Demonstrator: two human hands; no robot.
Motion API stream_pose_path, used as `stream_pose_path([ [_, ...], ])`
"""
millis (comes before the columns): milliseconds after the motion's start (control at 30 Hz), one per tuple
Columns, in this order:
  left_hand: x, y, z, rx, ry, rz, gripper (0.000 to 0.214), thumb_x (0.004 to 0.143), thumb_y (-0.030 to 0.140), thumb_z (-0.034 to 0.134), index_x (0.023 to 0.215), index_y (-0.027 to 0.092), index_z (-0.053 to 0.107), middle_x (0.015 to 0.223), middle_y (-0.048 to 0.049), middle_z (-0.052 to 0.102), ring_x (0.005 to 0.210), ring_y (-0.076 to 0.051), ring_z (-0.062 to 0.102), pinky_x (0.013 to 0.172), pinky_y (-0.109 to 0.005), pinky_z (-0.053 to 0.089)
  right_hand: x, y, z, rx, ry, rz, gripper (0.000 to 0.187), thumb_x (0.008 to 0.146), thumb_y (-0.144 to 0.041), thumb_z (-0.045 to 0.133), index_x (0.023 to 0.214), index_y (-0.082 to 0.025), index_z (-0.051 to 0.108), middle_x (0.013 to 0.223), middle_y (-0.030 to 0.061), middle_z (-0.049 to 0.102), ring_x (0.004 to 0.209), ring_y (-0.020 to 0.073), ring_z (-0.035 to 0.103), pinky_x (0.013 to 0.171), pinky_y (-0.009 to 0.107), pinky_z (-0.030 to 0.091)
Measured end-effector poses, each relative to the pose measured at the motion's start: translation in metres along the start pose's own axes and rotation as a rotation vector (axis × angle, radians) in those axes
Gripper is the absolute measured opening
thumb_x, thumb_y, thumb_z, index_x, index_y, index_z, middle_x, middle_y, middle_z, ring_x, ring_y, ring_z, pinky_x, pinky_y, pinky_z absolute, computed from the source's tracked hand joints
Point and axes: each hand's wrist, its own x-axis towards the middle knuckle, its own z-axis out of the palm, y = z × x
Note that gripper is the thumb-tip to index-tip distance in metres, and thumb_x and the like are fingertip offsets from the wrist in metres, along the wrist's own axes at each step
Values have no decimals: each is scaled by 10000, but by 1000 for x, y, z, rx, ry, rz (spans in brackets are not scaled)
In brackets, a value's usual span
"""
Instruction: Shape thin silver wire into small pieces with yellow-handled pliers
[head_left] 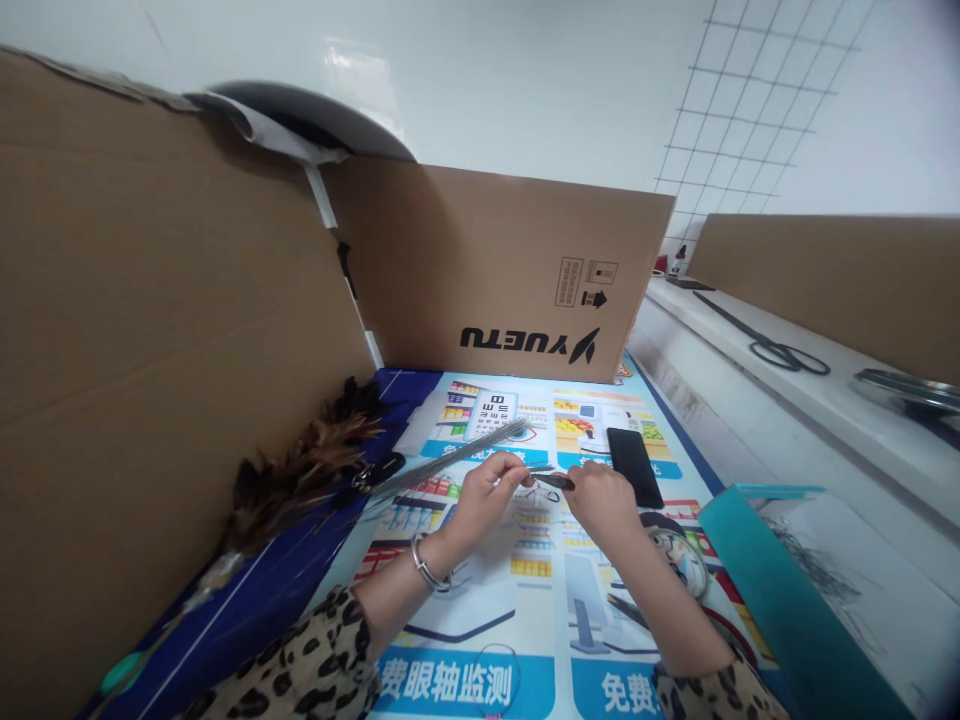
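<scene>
Printed tabletop [536, 610] beneath right hand [602, 497], tight around dark tool [555, 481].

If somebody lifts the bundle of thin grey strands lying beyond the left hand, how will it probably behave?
The bundle is probably springy rather than floppy, since its strands lie nearly straight. It may fan out or slip apart, because many thin strands lie side by side and I can make out no tie. It looks fairly light, being so slender.
</scene>
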Motion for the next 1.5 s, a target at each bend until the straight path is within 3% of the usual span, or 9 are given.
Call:
stream_pose_path([
  [433,5,-10,2,-385,-162,-152,168,801,318,519,816,151,529,721,-26,620,721,-149,582,726,-300,435,2,3,3,27,-63,21,260,833,-397,426,846,-217,614,818,49,615,773,170,578,604,235,359],
  [633,5,-8,1,-379,-114,-138,185,797,322,526,793,139,556,753,-34,607,747,-148,567,737,-291,429,2,1,2,19,-97,5,265,847,-385,414,871,-212,613,839,59,618,790,165,582,620,236,368],
  [1000,5,-8,-3,-255,-126,-109,206,806,323,509,732,141,571,675,-8,551,671,-127,510,656,-249,398,0,-1,4,8,25,-51,387,886,-408,308,834,-199,629,809,85,617,806,193,558,671,276,353],
  [1233,12,12,-5,-188,-87,-61,243,796,347,504,676,144,558,645,-4,542,637,-124,494,614,-245,380,-2,8,-15,20,21,-47,197,792,-325,476,845,-183,601,845,73,601,844,189,535,695,265,341],
  [1500,24,40,4,-104,-25,15,245,808,348,488,674,151,546,657,-1,529,653,-119,482,629,-239,379,-6,28,-44,82,-5,47,262,814,-381,414,876,-176,565,876,88,598,852,197,535,652,259,328],
])
